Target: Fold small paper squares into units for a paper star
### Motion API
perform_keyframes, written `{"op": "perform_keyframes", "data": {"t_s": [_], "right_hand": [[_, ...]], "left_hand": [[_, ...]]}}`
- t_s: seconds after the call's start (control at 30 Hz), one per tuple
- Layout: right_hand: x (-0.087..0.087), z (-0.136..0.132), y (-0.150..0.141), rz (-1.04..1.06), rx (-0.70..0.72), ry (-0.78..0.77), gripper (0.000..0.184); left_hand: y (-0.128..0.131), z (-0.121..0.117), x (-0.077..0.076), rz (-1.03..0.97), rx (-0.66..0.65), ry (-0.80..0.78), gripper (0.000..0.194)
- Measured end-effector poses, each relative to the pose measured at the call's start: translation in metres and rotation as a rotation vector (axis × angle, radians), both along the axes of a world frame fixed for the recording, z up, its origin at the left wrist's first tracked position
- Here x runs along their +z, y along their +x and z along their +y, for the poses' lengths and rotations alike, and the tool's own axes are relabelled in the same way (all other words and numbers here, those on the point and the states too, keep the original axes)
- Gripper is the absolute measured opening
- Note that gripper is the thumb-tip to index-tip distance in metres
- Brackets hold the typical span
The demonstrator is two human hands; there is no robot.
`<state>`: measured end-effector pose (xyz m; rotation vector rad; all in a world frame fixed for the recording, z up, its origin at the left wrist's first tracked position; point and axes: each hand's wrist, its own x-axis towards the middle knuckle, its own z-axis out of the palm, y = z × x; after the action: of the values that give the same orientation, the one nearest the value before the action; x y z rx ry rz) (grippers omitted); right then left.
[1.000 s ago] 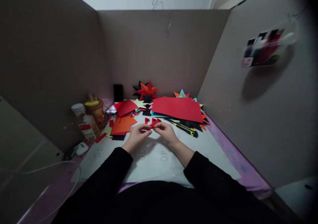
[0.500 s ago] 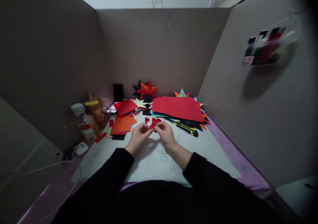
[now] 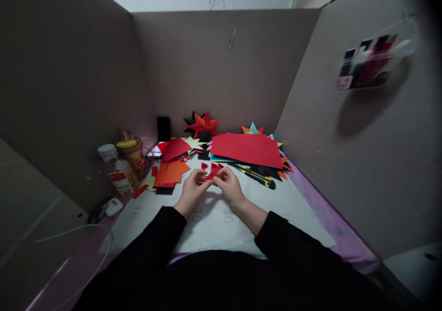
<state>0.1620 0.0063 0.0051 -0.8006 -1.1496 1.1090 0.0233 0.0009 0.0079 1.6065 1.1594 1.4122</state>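
A small piece of red paper [image 3: 209, 177] is pinched between my two hands above the white mat [image 3: 214, 228]. From the left, my left hand [image 3: 193, 187] grips it with thumb and fingertips. My right hand [image 3: 228, 186] holds its other side, the thumbs close together. Just beyond the fingertips lie a few small folded red paper pieces [image 3: 204, 166], partly hidden by my hands. To the right of them rests a black and yellow utility knife [image 3: 257, 177]. Orange paper sheets [image 3: 171, 172] are left of my left hand.
Stacked red sheets [image 3: 247, 150] lie at the back right, over black paper. Folded paper stars [image 3: 203, 124] stand against the back panel. A bottle [image 3: 119, 170], a brown cup [image 3: 133, 152] and a white case [image 3: 113, 206] line the left edge. A cable [image 3: 69, 232] crosses the left corner.
Both hands stay in nearly the same place. The fingers have shifted on the red paper piece, and its face now shows more between the thumbs and fingertips.
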Motion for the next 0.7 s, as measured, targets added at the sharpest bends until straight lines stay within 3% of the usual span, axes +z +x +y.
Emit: {"op": "perform_keyframes", "data": {"t_s": [0.23, 0.4, 0.53, 0.7], "right_hand": [[-0.002, 0.001, 0.004, -0.114, -0.052, 0.022, 0.027], [-0.002, 0.005, 0.008, -0.061, -0.040, 0.029, 0.037], [-0.002, 0.009, 0.011, -0.052, -0.007, 0.042, 0.033], [-0.002, 0.007, 0.015, -0.348, 0.061, 0.135, 0.021]], "left_hand": [[-0.003, 0.001, 0.003, -0.157, -0.090, -0.250, 0.036], [-0.001, 0.000, 0.005, -0.209, -0.180, -0.345, 0.043], [-0.006, -0.002, 0.012, -0.185, -0.265, -0.442, 0.048], [-0.013, 0.001, 0.017, -0.139, -0.203, -0.382, 0.047]]}}
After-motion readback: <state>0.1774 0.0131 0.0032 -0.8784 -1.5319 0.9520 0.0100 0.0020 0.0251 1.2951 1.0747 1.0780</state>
